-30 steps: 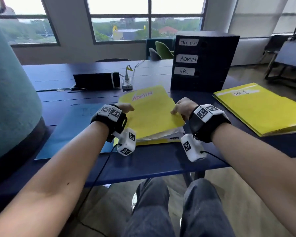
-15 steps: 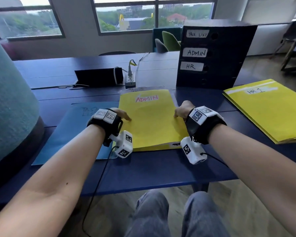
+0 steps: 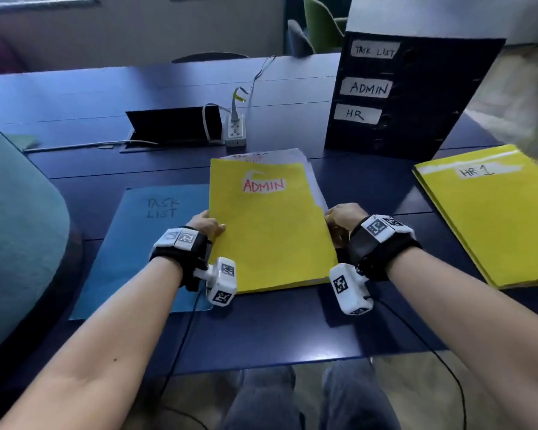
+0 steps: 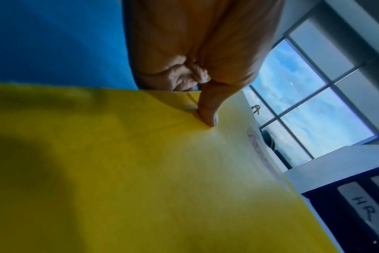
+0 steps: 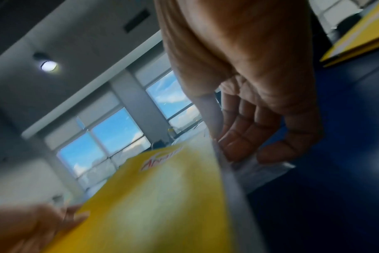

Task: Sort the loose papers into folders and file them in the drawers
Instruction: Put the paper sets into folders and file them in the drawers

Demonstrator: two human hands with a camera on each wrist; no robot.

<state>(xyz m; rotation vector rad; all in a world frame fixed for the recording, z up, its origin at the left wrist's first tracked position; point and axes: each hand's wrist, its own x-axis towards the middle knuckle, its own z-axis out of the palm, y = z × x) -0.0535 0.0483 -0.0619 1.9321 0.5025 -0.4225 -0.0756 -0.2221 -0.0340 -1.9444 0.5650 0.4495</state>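
Observation:
A yellow folder marked ADMIN (image 3: 271,231) sits in front of me on the blue table, with white papers (image 3: 316,187) sticking out at its top and right side. My left hand (image 3: 213,226) grips its left edge, thumb (image 4: 208,113) on the cover (image 4: 141,179) and fingers tucked under it. My right hand (image 3: 339,220) grips the right edge, its fingers (image 5: 238,142) curled under the papers (image 5: 260,169). The right edge looks slightly raised off the table. A dark drawer unit (image 3: 416,97) labelled TASK LIST, ADMIN and HR stands behind, its drawers closed.
A blue TASK LIST folder (image 3: 143,237) lies under the ADMIN folder's left side. A yellow HR 1 folder (image 3: 494,218) lies at the right. A power strip (image 3: 236,130) and a black raised flap (image 3: 174,124) sit mid-table. A teal rounded seat back (image 3: 16,228) stands at the left.
The bulging ADMIN cover was pressed flat over the papers. Both hands then slid from the cover to the side edges and took hold of the folder.

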